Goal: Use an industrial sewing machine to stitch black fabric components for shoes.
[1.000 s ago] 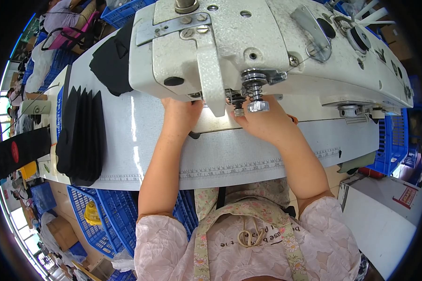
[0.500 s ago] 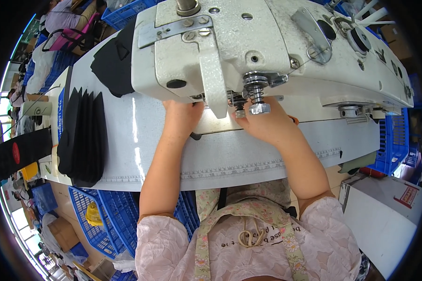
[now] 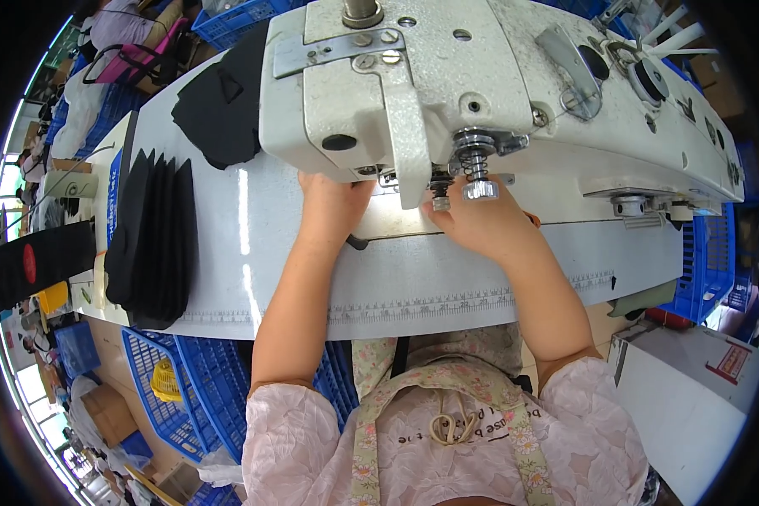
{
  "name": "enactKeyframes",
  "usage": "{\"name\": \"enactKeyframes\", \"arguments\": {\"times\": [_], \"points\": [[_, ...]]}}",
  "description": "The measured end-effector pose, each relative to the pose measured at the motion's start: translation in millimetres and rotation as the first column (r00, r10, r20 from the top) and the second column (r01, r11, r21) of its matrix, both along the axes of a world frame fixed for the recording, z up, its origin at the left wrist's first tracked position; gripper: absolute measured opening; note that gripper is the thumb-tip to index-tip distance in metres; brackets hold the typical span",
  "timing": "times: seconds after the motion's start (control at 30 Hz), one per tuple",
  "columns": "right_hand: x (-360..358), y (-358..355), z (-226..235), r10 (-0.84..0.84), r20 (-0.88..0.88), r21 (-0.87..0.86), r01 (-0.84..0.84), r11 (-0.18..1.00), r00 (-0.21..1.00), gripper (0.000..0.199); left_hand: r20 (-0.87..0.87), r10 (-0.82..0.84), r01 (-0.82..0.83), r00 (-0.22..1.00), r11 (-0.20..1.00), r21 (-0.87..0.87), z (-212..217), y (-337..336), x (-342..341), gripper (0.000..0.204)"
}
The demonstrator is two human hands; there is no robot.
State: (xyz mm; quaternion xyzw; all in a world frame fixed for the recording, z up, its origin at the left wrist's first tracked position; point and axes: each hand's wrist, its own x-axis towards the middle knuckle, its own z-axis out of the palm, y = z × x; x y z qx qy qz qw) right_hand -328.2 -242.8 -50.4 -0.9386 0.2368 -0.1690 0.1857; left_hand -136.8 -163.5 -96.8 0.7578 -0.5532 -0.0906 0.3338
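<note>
both hands sit under the head of the white sewing machine (image 3: pixel 481 93), in much the same place as a second ago; the head has tipped a little, so the machine looms larger and closer in view, but the hands themselves have barely shifted. that suggests the work at the needle is steady, slow feeding or positioning, not a reach for something new.

the left hand (image 3: pixel 333 202) lies flat on the white desk (image 3: pixel 253 253), fingers pushed forward beneath the machine head, where they go out of sight; it looks pressed down rather than clenched, but whether it pins anything i cannot tell. just by its wrist a small dark sliver (image 3: pixel 358 243) shows at the edge of the lit plate, perhaps the piece being sewn, though too little of it shows to be sure.

the right hand (image 3: pixel 485 223) rests just below the presser foot (image 3: pixel 440 198) and the spring knob (image 3: pixel 478 173), fingers curled loosely toward the needle area; its grip is hidden by the machine too.

off to the person's left, a fanned stack of black pieces (image 3: pixel 152 240) lies on the desk, with another black fabric piece (image 3: pixel 223 101) further back. blue crates (image 3: pixel 177 379) stand below the desk edge.
</note>
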Motion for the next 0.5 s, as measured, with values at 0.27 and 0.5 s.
{"name": "enactKeyframes", "arguments": {"times": [0.27,0.5], "points": [[11,11,6,-0.051,-0.143,0.064,0.060,0.996,0.988,0.021,-0.002,0.100,-0.096,0.995,0.955,-0.281,12,-5,22,0.015],[1,4,-17,-0.041,-0.154,-0.068,0.030,0.997,0.987,0.030,0.130,0.750,-0.594,0.649,0.606,-0.530,146,98,111,0.021]]}}
